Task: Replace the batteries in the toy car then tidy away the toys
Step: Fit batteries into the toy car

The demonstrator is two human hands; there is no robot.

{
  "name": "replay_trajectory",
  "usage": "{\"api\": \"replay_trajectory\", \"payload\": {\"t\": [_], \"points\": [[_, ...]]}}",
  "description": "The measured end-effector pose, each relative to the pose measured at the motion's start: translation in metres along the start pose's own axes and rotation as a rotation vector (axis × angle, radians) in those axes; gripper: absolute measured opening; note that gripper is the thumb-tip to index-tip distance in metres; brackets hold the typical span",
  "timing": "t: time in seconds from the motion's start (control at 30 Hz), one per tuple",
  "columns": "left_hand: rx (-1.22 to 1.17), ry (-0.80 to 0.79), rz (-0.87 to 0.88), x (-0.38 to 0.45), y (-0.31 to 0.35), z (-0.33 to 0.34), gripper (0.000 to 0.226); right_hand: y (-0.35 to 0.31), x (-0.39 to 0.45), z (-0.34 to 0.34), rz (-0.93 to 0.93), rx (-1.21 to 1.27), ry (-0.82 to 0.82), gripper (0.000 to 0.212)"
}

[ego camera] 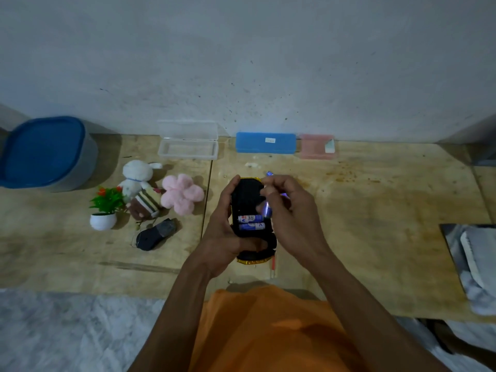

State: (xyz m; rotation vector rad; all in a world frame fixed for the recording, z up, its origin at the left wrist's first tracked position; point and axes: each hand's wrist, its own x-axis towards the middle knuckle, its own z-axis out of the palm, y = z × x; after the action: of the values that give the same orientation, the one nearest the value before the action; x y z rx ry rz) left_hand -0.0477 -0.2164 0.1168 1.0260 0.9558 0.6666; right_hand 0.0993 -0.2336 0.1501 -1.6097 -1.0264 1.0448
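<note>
My left hand grips the toy car, which is upside down with its black underside up and yellow trim at both ends. Its battery bay is uncovered and two blue batteries lie side by side in it. My right hand pinches a third blue battery, tilted over the bay's right edge. Another battery lies on the board just beyond my right hand. A black part rests on the board to the left.
Plush toys sit left of the car: a white rabbit, a pink flower, a striped brown one, plus a small potted plant. A blue-lidded tub, a clear open case, blue box and pink box line the wall.
</note>
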Motion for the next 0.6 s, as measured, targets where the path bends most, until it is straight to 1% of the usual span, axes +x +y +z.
{"api": "replay_trajectory", "payload": {"t": [0.1, 0.2, 0.37, 0.5, 0.6], "points": [[0.019, -0.039, -0.003, -0.001, 0.002, 0.001, 0.126, 0.003, 0.004, -0.003, -0.049, -0.334, -0.161, 0.010], [0.075, -0.071, -0.005, 0.000, 0.006, 0.004, 0.126, 0.003, 0.005, 0.002, -0.029, -0.487, -0.215, 0.006], [0.128, -0.085, 0.000, -0.002, 0.011, 0.005, 0.127, -0.003, 0.011, 0.006, 0.064, -0.558, -0.237, 0.014], [0.093, -0.089, 0.001, -0.004, 0.010, 0.007, 0.125, -0.008, 0.012, 0.009, 0.093, -0.556, -0.268, 0.018], [0.064, -0.083, -0.014, -0.003, 0.005, 0.005, 0.125, -0.010, 0.012, 0.006, 0.075, -0.539, -0.282, 0.022]]}}
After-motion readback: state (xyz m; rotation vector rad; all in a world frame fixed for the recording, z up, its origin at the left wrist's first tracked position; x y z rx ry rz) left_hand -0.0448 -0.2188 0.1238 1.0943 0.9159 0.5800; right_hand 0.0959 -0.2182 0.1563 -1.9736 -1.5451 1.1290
